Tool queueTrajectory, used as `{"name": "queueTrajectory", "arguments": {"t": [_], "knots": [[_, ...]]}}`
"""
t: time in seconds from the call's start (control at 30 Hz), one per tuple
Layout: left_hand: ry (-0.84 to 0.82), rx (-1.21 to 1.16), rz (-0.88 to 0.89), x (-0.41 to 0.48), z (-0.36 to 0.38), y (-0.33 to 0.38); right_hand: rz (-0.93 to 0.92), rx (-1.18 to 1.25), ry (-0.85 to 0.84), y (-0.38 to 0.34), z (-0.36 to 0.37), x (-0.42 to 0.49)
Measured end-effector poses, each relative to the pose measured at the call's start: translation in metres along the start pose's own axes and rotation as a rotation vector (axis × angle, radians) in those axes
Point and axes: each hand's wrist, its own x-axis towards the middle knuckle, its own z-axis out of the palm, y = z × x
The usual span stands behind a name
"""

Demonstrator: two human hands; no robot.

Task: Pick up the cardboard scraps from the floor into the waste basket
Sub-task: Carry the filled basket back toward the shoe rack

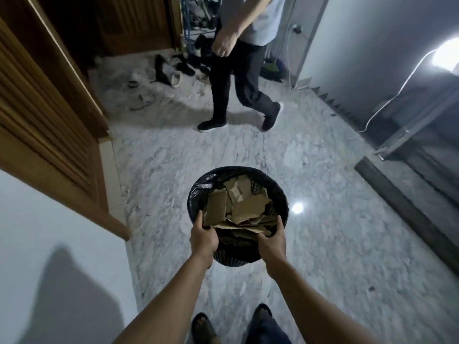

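Each hand gripped the near rim of the black waste basket [278, 192], the left hand [203, 238] on its left side, the right hand [272, 240] on its right, arms stretched forward. Cardboard scraps [244, 209] filled the basket, held above the grey marble floor [323, 244]. Wooden louvred doors [37, 95] stood left; another person [238, 60] walked past scattered shoes [161, 73].

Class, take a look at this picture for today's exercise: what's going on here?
A person stands holding a black waste basket, with the left hand and right hand gripping its near rim. The bag-lined basket is heaped with torn cardboard scraps. Ahead, a second person is mid-stride on the marble floor, near shoes scattered by a wooden door.
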Motion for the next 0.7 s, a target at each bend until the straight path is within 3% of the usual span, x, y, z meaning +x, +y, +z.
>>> {"name": "queueTrajectory", "arguments": {"t": [0.27,0.7], "knots": [[-0.068,0.123,0.146,0.015,0.141,0.063,0.063,0.072,0.303,-0.027,-0.069,0.096],[-0.119,0.133,0.143,0.091,0.359,0.202,0.075,0.227,0.250,-0.127,-0.179,0.314]]}}
